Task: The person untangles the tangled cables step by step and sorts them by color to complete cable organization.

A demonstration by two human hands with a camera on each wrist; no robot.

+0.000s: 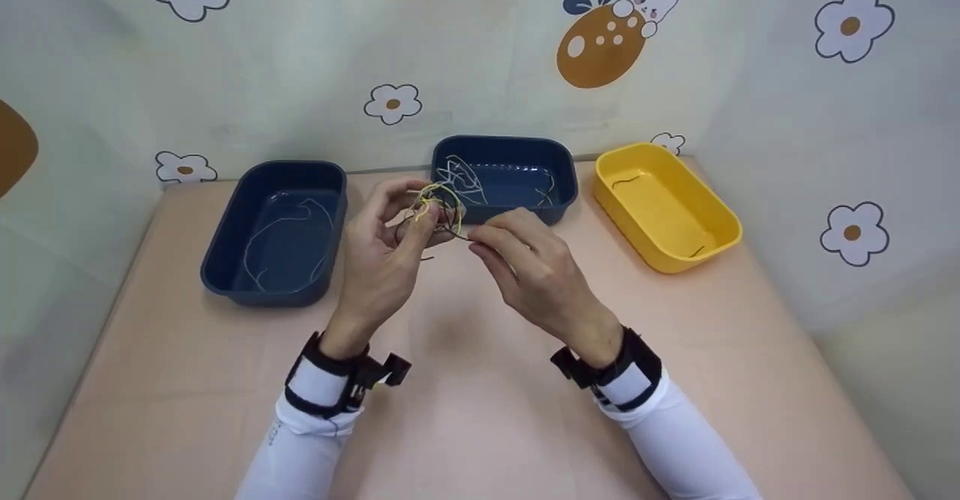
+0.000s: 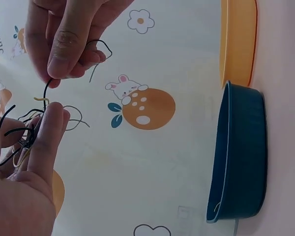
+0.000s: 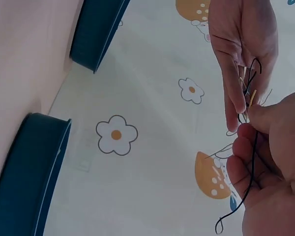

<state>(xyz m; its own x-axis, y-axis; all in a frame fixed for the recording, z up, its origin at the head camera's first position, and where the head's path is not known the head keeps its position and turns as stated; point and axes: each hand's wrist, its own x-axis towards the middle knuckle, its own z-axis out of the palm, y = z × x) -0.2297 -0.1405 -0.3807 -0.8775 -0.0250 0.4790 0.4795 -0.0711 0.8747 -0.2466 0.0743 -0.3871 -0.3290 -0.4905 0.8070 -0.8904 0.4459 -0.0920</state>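
One tangle of black, yellow and pale wires (image 1: 442,196) is raised over the surface (image 1: 465,410) in the left hand (image 1: 382,256), whose thumb and fingers close about it. The right hand (image 1: 536,264) pinches a single black wire (image 2: 44,96) between thumb and fingertips. That wire links the two: it leaves the tangle on the right hand's side, spans a short gap to the right grip, and appears to run on past it, trailing across the fingers to a small loop in the right wrist view. From the right grip, then, the tangle lies to the left and slightly farther from the body, the wire's exposed length pointing roughly from one set of fingertips to the other. The middle navy tray (image 1: 510,185) stands beyond both hands; the yellow tray (image 1: 660,208) is on the right hand's side, the left navy tray (image 1: 289,249) on the left hand's. How the strands cross within the bundle is too fine to tell.
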